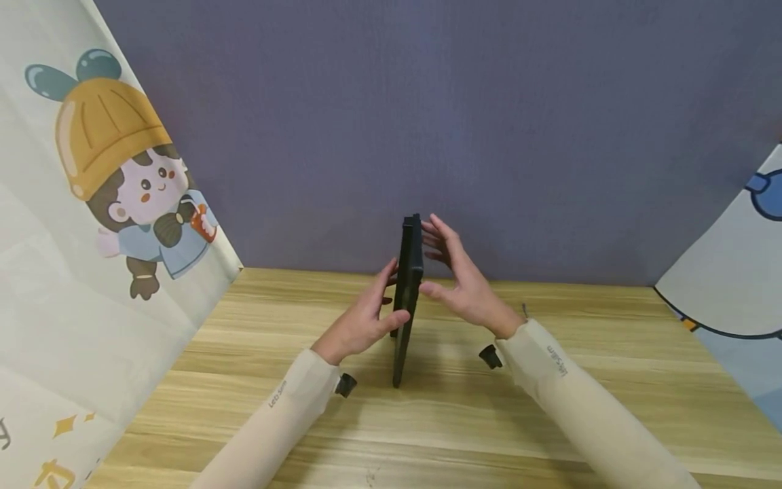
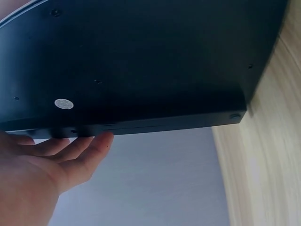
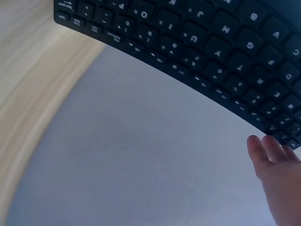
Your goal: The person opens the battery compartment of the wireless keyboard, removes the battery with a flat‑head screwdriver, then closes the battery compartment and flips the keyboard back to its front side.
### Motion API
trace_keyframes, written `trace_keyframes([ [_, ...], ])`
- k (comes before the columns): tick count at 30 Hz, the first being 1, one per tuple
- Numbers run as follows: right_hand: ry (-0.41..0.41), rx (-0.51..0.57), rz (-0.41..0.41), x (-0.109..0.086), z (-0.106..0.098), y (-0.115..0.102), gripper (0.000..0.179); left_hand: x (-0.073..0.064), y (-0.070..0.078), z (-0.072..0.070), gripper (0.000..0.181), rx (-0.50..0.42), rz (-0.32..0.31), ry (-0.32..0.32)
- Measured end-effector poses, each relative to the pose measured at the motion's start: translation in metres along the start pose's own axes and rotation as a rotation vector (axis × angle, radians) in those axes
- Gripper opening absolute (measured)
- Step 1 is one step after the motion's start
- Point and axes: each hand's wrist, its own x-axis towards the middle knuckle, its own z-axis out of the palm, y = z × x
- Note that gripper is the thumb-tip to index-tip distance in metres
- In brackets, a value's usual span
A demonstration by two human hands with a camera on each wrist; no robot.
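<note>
A black keyboard (image 1: pixel 408 292) stands on one short end on the wooden table, its keys facing right. My left hand (image 1: pixel 366 316) grips it from the underside. The thumb lies across the near long edge, and in the left wrist view the fingertips (image 2: pixel 96 146) meet the thicker long edge. To the keyboard's right is my right hand (image 1: pixel 461 278), fingers spread and loosely bent beside the upper key side. In the right wrist view its fingertips (image 3: pixel 269 143) are close to the keyboard's corner keys (image 3: pixel 287 136); whether they touch, I cannot tell.
Behind the table (image 1: pixel 293 421) rises a grey-purple panel (image 1: pixel 391 122). A white sheet with a cartoon child (image 1: pixel 146 183) borders the left side. Another printed sheet (image 1: pixel 727 265) borders the right. Each wrist bears a small black camera (image 1: pixel 490 356).
</note>
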Motion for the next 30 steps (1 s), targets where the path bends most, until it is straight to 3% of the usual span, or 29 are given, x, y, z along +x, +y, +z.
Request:
trace_keyframes([
  [15, -0.044, -0.146, 0.003, -0.010, -0.027, -0.011, 0.094, -0.004, -0.007, 0.009, 0.112, 0.088, -0.075, -0.095],
  [22, -0.059, -0.189, 0.012, -0.023, -0.043, -0.012, 0.085, -0.010, -0.017, 0.012, 0.107, 0.193, -0.132, -0.167],
  [30, -0.083, -0.307, 0.069, -0.038, -0.064, -0.018, 0.085, -0.015, -0.033, 0.014, 0.109, 0.223, -0.173, -0.240],
])
